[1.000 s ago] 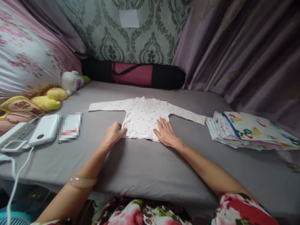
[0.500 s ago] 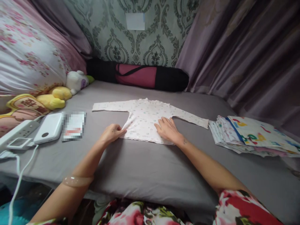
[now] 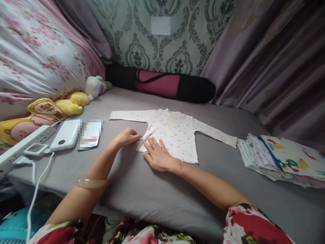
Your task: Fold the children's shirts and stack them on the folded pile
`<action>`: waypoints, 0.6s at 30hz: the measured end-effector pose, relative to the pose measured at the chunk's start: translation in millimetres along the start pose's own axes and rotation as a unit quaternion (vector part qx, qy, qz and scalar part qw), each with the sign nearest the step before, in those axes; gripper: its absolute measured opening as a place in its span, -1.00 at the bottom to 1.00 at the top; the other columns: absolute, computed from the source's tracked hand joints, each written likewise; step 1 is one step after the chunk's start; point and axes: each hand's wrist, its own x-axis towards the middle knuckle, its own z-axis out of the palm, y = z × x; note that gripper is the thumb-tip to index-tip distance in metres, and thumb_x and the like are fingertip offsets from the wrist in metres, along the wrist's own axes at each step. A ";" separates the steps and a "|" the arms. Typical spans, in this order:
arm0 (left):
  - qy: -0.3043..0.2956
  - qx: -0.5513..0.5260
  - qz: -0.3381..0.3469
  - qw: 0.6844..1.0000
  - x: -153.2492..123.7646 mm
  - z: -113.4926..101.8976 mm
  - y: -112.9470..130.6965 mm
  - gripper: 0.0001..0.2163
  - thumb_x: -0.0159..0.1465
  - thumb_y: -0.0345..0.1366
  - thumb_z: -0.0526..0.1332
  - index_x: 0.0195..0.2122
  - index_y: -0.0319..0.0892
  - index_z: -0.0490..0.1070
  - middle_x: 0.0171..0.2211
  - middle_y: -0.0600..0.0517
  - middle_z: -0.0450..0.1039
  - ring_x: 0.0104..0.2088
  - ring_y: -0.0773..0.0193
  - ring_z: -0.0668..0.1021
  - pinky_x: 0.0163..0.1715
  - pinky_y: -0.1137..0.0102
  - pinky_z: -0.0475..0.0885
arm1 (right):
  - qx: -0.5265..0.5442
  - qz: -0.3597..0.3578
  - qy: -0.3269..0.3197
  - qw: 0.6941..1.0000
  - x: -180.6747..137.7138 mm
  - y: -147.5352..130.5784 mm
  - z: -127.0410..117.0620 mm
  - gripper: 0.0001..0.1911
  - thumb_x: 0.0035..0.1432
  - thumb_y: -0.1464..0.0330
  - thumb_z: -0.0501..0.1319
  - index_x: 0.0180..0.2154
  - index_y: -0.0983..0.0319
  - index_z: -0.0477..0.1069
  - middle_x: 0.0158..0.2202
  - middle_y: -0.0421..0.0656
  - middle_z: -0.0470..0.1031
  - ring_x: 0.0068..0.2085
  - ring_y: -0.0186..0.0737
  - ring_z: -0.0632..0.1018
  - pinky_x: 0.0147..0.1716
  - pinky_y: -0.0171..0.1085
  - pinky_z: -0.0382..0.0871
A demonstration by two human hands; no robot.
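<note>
A small white long-sleeved shirt (image 3: 175, 130) with a faint print lies spread flat on the grey sheet, sleeves out to both sides. My right hand (image 3: 158, 154) rests flat on its lower left part, fingers spread. At the shirt's left side edge is my left hand (image 3: 127, 137), its fingers pressed together in a pinch with the tips at the fabric. The left hem corner shows between my two hands.
Folded clothes (image 3: 291, 156) lie stacked at right, close to the right cuff. At left are a power strip (image 3: 38, 137), a white power bank (image 3: 66, 135), a blurred packet (image 3: 90, 135) and plush toys (image 3: 68, 105). A black and maroon bag (image 3: 157, 83) lies along the wall.
My right hand has moved left across the shirt, from its lower right to its lower left. My left hand has shifted slightly up the side edge from the hem corner. The view has turned left.
</note>
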 end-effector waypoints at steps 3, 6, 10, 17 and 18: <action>0.062 -0.046 -0.001 0.997 28.4 3.6 11.8 -0.70 0.06 -0.07 0.18 -0.60 -0.22 0.38 -0.73 0.13 0.18 -0.65 0.41 0.21 -0.62 0.46 0.04 | 0.032 -0.122 -0.036 0.991 -5.0 -22.6 -2.7 -0.38 0.36 0.07 -0.17 0.34 0.18 0.02 0.39 -0.09 -0.05 0.39 -0.18 -0.04 0.34 -0.03 -0.26; 0.095 -0.067 -0.036 0.993 52.5 11.6 27.1 -0.74 0.07 -0.15 0.20 -0.64 -0.23 0.36 -0.76 0.12 0.17 -0.67 0.41 0.23 -0.62 0.45 0.07 | 0.026 -0.121 0.014 0.992 6.3 -11.1 -17.4 -0.45 0.39 0.16 -0.21 0.30 0.16 0.12 0.36 -0.13 0.08 0.37 -0.27 0.04 0.34 -0.11 -0.23; 0.122 -0.066 -0.066 0.988 71.6 21.2 38.7 -0.77 0.06 -0.22 0.23 -0.64 -0.25 0.38 -0.75 0.06 0.25 -0.65 0.37 0.33 -0.57 0.45 0.18 | -0.016 0.093 0.091 0.991 42.5 39.9 -37.5 -0.43 0.38 0.28 -0.19 0.32 0.37 0.06 0.39 0.00 -0.04 0.39 -0.16 -0.06 0.34 -0.07 -0.26; 0.154 -0.005 -0.066 0.986 81.1 28.8 37.6 -0.82 0.03 -0.26 0.25 -0.49 -0.29 0.53 -0.59 -0.09 0.47 -0.44 0.19 0.53 -0.47 0.43 0.30 | -0.043 0.200 0.099 0.974 71.3 76.3 -27.3 -0.35 0.37 0.21 -0.21 0.35 0.45 -0.10 0.41 0.05 -0.19 0.40 -0.07 -0.16 0.32 -0.03 -0.37; 0.162 0.002 -0.067 0.985 80.8 28.7 37.0 -0.81 0.04 -0.25 0.24 -0.45 -0.29 0.54 -0.53 -0.12 0.51 -0.40 0.17 0.55 -0.44 0.43 0.32 | -0.044 0.199 0.099 0.974 71.5 74.1 -24.3 -0.33 0.37 0.18 -0.22 0.36 0.45 -0.12 0.41 0.05 -0.21 0.40 -0.07 -0.17 0.32 -0.01 -0.40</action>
